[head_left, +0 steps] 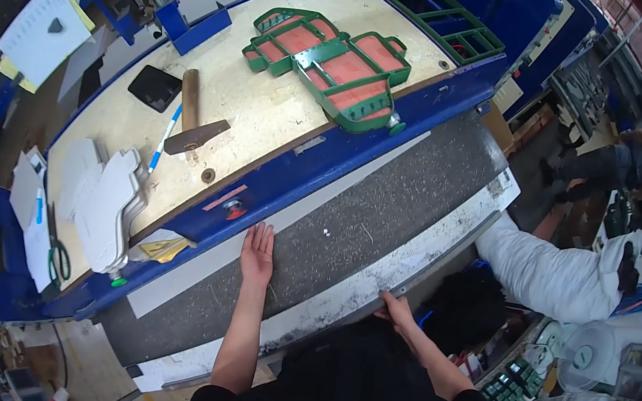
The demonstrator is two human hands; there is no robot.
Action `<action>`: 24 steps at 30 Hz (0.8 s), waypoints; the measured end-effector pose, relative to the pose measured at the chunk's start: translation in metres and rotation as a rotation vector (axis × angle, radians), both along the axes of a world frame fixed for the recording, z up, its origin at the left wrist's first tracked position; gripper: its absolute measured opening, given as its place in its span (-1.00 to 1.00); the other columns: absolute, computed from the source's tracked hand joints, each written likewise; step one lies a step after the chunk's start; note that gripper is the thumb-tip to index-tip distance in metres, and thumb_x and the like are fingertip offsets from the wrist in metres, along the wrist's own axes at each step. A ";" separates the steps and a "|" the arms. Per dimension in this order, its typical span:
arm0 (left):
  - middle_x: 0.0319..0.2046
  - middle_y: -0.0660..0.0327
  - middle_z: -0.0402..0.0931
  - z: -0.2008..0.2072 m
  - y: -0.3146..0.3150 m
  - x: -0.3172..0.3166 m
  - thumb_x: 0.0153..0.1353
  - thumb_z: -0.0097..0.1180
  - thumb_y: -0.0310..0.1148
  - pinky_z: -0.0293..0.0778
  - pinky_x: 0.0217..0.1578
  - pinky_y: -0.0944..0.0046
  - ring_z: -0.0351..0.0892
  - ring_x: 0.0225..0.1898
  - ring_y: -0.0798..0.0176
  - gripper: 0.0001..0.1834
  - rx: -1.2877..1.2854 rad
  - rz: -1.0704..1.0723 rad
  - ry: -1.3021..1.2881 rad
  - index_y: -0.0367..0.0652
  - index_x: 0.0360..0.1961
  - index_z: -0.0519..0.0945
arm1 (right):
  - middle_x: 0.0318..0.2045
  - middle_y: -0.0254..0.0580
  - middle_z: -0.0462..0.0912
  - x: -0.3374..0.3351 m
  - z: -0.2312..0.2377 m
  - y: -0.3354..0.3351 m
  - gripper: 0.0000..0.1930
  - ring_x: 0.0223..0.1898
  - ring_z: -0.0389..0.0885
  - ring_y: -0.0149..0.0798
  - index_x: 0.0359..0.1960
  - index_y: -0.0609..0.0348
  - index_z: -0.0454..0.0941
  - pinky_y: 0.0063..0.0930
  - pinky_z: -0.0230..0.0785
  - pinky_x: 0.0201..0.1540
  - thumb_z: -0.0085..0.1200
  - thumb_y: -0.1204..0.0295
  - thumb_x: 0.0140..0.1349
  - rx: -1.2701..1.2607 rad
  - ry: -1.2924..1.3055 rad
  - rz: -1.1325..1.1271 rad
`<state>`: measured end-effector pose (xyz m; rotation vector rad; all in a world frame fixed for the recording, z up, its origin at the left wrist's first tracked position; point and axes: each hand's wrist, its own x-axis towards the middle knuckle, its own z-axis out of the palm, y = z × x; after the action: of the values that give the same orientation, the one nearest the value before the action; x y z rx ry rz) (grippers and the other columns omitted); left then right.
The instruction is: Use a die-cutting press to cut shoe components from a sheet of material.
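Observation:
My left hand (257, 255) is palm up with its fingers stretched out over a dark, speckled work surface (334, 226). Its fingertips reach a long white sheet (192, 283) that runs under the blue edge of the machine bed; I cannot tell whether they press on it. My right hand (399, 311) is at the near side, its fingers closed on the rim of the white-bordered board (306, 312). Beyond my left hand is a red button (235, 209) on the blue frame. A green cutting die (335, 64) with red foam lies on the cream board at the back.
On the cream board (265, 128) lie a hammer (190, 102), a blue-and-white pen (165, 139), a black flat object (154, 88) and stacked white cut-outs (105, 205). Scissors (56, 251) rest at the left end. A white-wrapped roll (555, 268) and a fan (586, 355) stand right.

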<state>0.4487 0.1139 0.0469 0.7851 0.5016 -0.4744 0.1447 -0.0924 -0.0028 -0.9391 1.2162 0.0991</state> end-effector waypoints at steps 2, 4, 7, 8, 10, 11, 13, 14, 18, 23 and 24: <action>0.20 -0.05 0.39 0.001 -0.004 -0.008 0.37 -0.08 -0.28 0.39 0.21 0.13 0.45 0.19 0.01 -0.65 0.023 0.008 0.070 -0.26 0.09 0.41 | -0.21 0.07 0.64 -0.010 0.004 0.000 -0.51 -0.31 0.69 -0.14 0.01 0.52 0.38 -0.28 0.66 -0.28 0.08 0.27 0.25 0.028 0.097 0.007; 0.16 -0.07 0.41 0.001 -0.004 -0.024 0.31 -0.07 -0.30 0.46 0.15 0.13 0.50 0.13 -0.02 -0.64 0.084 0.016 0.243 -0.32 0.03 0.40 | -0.21 0.07 0.64 -0.016 0.006 -0.001 -0.51 -0.30 0.69 -0.12 0.01 0.52 0.39 -0.27 0.66 -0.27 0.09 0.27 0.25 0.040 0.065 0.023; 0.07 -0.07 0.46 0.002 -0.006 -0.039 0.28 -0.03 -0.33 0.50 0.10 0.13 0.54 0.08 -0.03 -0.61 -0.038 0.160 0.493 -0.35 0.06 0.34 | -0.21 0.05 0.65 -0.021 0.007 -0.007 -0.49 -0.22 0.68 -0.10 0.03 0.50 0.39 -0.27 0.65 -0.24 0.11 0.25 0.24 0.090 0.074 0.056; 0.07 -0.07 0.46 0.003 -0.008 -0.040 0.28 -0.03 -0.33 0.50 0.10 0.13 0.54 0.08 -0.03 -0.61 -0.039 0.170 0.446 -0.35 0.06 0.34 | -0.18 0.04 0.64 -0.022 0.009 -0.009 -0.49 -0.16 0.67 -0.11 0.01 0.49 0.42 -0.28 0.62 -0.16 0.11 0.22 0.24 0.097 0.097 0.076; -0.04 -0.04 0.49 0.003 -0.014 -0.038 0.24 0.01 -0.36 0.56 0.02 0.14 0.58 0.00 -0.02 -0.60 -0.238 0.366 0.528 -0.36 0.03 0.29 | -0.15 0.02 0.64 -0.022 0.017 -0.017 -0.48 -0.10 0.65 -0.12 -0.01 0.49 0.45 -0.29 0.59 -0.09 0.12 0.18 0.24 0.113 0.124 0.117; -0.04 -0.04 0.49 0.004 -0.016 -0.036 0.24 0.01 -0.36 0.56 0.02 0.14 0.58 0.00 -0.02 -0.60 -0.217 0.396 0.528 -0.36 0.03 0.29 | -0.19 -0.06 0.63 -0.021 0.025 -0.024 -0.50 -0.15 0.63 -0.20 -0.03 0.42 0.49 -0.36 0.55 -0.09 0.11 0.15 0.24 0.119 0.186 0.287; -0.10 -0.01 0.49 0.004 -0.021 -0.032 0.23 0.03 -0.38 0.58 -0.03 0.16 0.59 -0.06 0.00 -0.63 -0.187 0.418 0.579 -0.36 -0.02 0.28 | -0.23 -0.13 0.62 -0.011 0.042 -0.036 -0.52 -0.20 0.61 -0.27 -0.05 0.35 0.54 -0.43 0.51 -0.09 0.10 0.12 0.24 0.128 0.228 0.470; -0.14 0.05 0.49 0.004 -0.023 -0.032 0.23 0.04 -0.36 0.61 -0.11 0.19 0.60 -0.10 0.06 -0.66 -0.165 0.403 0.575 -0.30 -0.05 0.29 | -0.20 -0.15 0.63 -0.007 0.054 -0.047 -0.51 -0.17 0.60 -0.30 -0.05 0.31 0.56 -0.46 0.47 -0.07 0.10 0.08 0.23 0.094 0.231 0.703; -0.15 0.12 0.51 -0.006 -0.025 -0.030 0.27 0.08 -0.29 0.61 -0.16 0.21 0.60 -0.10 0.14 -0.69 -0.026 0.294 0.431 -0.18 -0.06 0.34 | -0.09 -0.15 0.64 0.041 0.081 -0.087 -0.49 -0.14 0.62 -0.31 -0.03 0.22 0.59 -0.43 0.48 -0.07 0.10 0.01 0.23 -0.014 0.063 1.216; -0.26 0.23 0.56 -0.020 -0.034 -0.020 0.34 0.10 -0.20 0.63 -0.30 0.27 0.64 -0.24 0.25 -0.75 0.464 0.201 0.284 -0.06 -0.07 0.43 | -0.12 -0.01 0.65 0.148 0.049 -0.092 -0.67 -0.13 0.68 -0.15 -0.05 0.29 0.48 -0.35 0.55 -0.01 0.05 0.28 0.30 0.238 -0.340 0.323; -0.25 0.22 0.58 -0.021 -0.036 -0.017 0.36 0.06 -0.25 0.65 -0.36 0.29 0.66 -0.28 0.25 -0.79 0.417 0.234 0.268 -0.07 -0.07 0.43 | -0.11 0.01 0.65 0.168 0.042 -0.094 -0.65 -0.12 0.67 -0.12 -0.01 0.29 0.46 -0.33 0.54 0.02 0.05 0.27 0.30 0.275 -0.485 0.214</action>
<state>0.4312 0.0780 0.0264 1.0516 0.9505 -0.2581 0.3128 -0.1863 0.0395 -0.7883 0.6337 0.1911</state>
